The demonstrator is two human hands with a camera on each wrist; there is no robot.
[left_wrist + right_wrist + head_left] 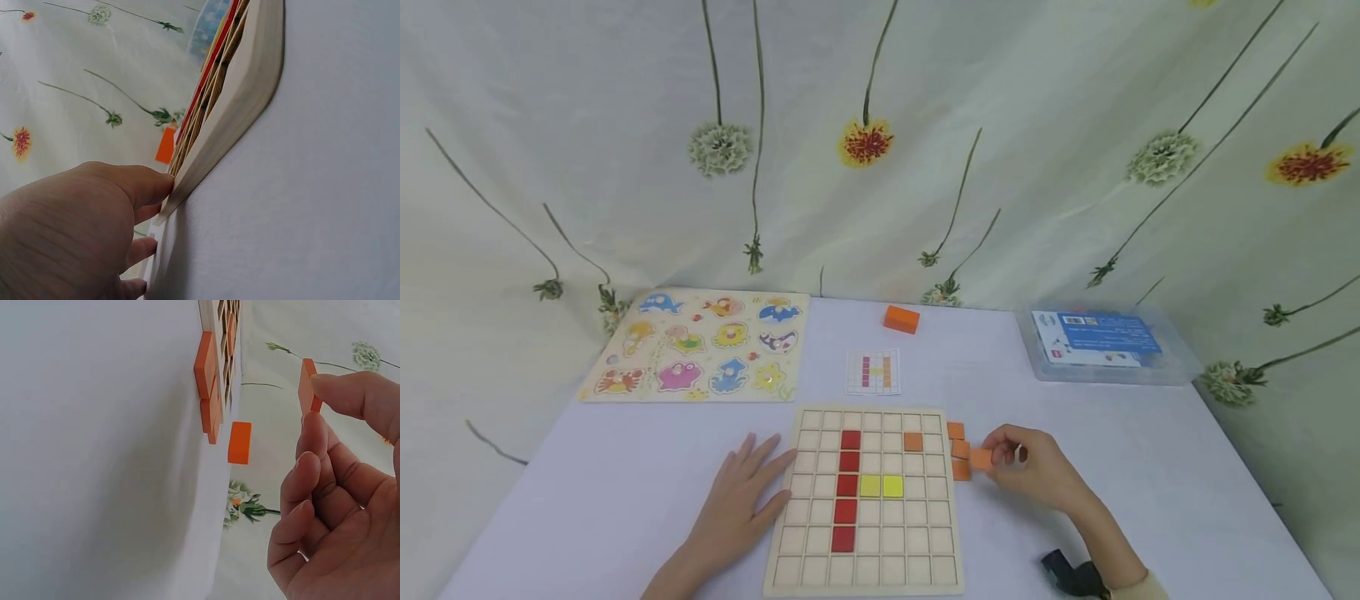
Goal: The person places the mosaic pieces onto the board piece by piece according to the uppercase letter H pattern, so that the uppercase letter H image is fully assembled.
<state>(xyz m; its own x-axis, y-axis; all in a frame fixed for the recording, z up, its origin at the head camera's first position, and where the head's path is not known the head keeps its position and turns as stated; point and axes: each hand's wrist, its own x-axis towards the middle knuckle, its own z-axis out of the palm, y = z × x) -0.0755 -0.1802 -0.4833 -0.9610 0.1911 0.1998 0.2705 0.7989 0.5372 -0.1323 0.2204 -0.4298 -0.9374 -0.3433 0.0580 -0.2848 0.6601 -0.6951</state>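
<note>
A wooden grid board (pixel 793 546) lies on the table with a column of red square tiles (pixel 846 485), two yellow tiles (pixel 882 486) and one orange tile (pixel 913 442) set in its cells. My right hand (pixel 1037 467) pinches a flat orange tile (pixel 308 387) between thumb and index finger, raised above the table just right of the board. Beside the board's right edge lie a few loose orange tiles (pixel 961 469). My left hand (pixel 737 504) rests with spread fingers at the board's left edge, its fingertips touching the rim (pixel 240 119).
Behind the board lies a small pattern card (pixel 873 372), with an orange block (pixel 902 319) farther back. A sea-animal puzzle board (pixel 696 346) occupies the back left. At the back right stands a clear plastic box (pixel 1105 346). A black object (pixel 1072 575) is near my right forearm.
</note>
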